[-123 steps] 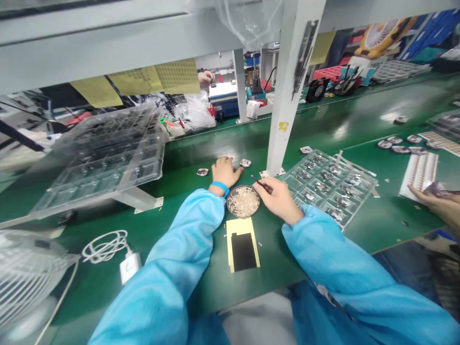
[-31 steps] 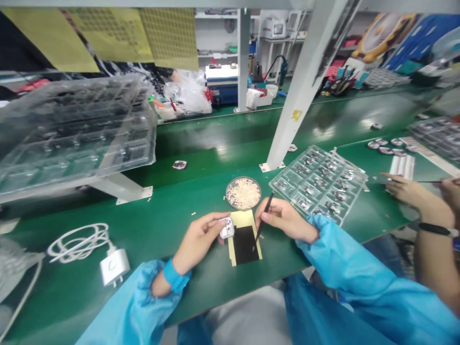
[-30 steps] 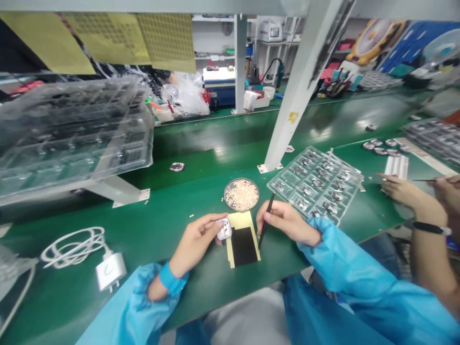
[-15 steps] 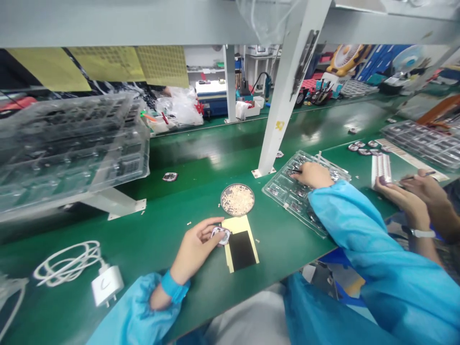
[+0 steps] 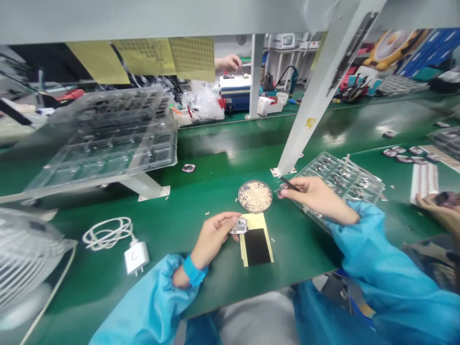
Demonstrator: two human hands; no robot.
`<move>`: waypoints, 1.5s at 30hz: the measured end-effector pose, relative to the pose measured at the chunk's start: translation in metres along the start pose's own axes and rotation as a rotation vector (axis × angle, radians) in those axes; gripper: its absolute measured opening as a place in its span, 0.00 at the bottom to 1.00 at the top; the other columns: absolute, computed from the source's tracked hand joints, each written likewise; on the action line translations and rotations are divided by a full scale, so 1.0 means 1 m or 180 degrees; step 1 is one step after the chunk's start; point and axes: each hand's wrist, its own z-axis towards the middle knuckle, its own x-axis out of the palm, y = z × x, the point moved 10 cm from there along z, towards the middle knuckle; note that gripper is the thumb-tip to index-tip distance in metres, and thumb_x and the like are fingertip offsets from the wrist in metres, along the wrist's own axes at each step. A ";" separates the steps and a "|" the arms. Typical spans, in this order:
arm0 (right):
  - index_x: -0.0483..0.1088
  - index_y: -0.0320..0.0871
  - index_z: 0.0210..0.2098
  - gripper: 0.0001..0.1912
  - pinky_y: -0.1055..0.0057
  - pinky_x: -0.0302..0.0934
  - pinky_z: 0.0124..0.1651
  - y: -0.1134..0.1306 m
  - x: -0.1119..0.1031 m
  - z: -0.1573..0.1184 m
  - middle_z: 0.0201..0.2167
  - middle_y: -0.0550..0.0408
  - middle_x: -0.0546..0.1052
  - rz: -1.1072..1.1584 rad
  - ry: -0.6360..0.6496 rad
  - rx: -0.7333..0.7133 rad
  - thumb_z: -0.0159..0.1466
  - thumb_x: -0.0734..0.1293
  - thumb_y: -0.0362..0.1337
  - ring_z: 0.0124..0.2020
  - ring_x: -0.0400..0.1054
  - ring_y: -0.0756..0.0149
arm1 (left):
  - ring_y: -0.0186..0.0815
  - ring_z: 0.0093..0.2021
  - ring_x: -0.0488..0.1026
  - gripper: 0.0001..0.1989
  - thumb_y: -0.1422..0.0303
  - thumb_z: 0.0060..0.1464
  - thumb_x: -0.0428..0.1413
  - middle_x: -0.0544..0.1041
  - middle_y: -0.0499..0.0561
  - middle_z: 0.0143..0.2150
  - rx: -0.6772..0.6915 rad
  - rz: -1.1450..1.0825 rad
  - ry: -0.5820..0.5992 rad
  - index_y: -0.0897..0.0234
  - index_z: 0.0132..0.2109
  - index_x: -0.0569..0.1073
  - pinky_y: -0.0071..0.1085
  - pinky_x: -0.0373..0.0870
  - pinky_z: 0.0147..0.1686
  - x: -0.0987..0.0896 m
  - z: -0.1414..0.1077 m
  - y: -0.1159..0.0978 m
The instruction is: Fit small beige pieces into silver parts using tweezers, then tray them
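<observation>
My left hand (image 5: 215,235) pinches a small pale square part with a rounded frame (image 5: 238,225) over the top left of a yellow sheet (image 5: 257,220) that bears a black rectangle (image 5: 258,247). Just behind lies a round dish of small beige pieces (image 5: 255,196). My right hand (image 5: 309,194) is closed on dark tweezers (image 5: 288,183), right of the dish and at the left edge of a clear compartment tray (image 5: 339,179) holding small metallic parts. Something small sits by the tweezers and right fingertips, too blurred to make out.
A slanted white post (image 5: 305,115) stands behind the tray. At left are a white charger (image 5: 136,257) with cable, a fan (image 5: 28,263) and stacked clear trays (image 5: 118,143). Another person's hand (image 5: 440,208) is at the right edge.
My right hand has moved from over the tray to its left edge, nearer my left hand. The view has turned left; the fan and a person's hand at the back have come into view.
</observation>
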 end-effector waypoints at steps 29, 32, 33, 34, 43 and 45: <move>0.76 0.37 0.29 0.18 0.77 0.39 0.15 -0.031 0.146 -0.015 0.24 0.53 0.78 0.1847 0.0683 0.1097 0.60 0.71 0.49 0.13 0.47 0.82 | 0.39 0.47 0.76 0.24 0.69 0.54 0.64 0.78 0.58 0.53 0.0708 0.0122 -0.0431 0.63 0.58 0.71 0.31 0.73 0.42 0.000 -0.003 -0.008; 0.76 0.38 0.27 0.20 0.77 0.38 0.15 -0.034 0.147 -0.015 0.24 0.53 0.78 0.1783 0.0664 0.1089 0.62 0.69 0.50 0.13 0.47 0.82 | 0.38 0.47 0.76 0.23 0.69 0.55 0.63 0.78 0.57 0.52 0.0799 0.0306 -0.0495 0.63 0.58 0.71 0.30 0.73 0.41 -0.001 -0.004 -0.010; 0.76 0.38 0.27 0.20 0.77 0.38 0.16 -0.033 0.146 -0.014 0.25 0.52 0.78 0.1766 0.0644 0.1056 0.62 0.69 0.50 0.14 0.48 0.82 | 0.38 0.46 0.76 0.23 0.69 0.55 0.62 0.79 0.56 0.51 0.0826 0.0385 -0.0515 0.63 0.58 0.71 0.30 0.73 0.40 -0.002 -0.005 -0.010; 0.76 0.38 0.27 0.19 0.77 0.39 0.16 -0.033 0.146 -0.014 0.26 0.52 0.78 0.1751 0.0622 0.1019 0.62 0.69 0.49 0.14 0.48 0.82 | 0.37 0.45 0.76 0.22 0.69 0.56 0.62 0.79 0.56 0.51 0.0846 0.0473 -0.0536 0.62 0.58 0.72 0.29 0.72 0.40 -0.002 -0.006 -0.011; 0.75 0.39 0.26 0.18 0.75 0.47 0.20 -0.028 0.141 -0.012 0.22 0.54 0.77 0.1511 0.0470 0.0907 0.62 0.69 0.49 0.15 0.53 0.78 | 0.31 0.32 0.71 0.21 0.66 0.58 0.60 0.81 0.52 0.47 0.1088 0.1282 -0.0761 0.60 0.58 0.74 0.28 0.71 0.36 -0.006 -0.011 -0.020; 0.74 0.39 0.25 0.19 0.75 0.48 0.20 -0.029 0.141 -0.012 0.22 0.54 0.76 0.1480 0.0464 0.0899 0.62 0.69 0.49 0.15 0.53 0.78 | 0.31 0.30 0.70 0.20 0.66 0.59 0.60 0.81 0.51 0.45 0.1160 0.1451 -0.0793 0.59 0.58 0.75 0.29 0.71 0.36 -0.006 -0.012 -0.025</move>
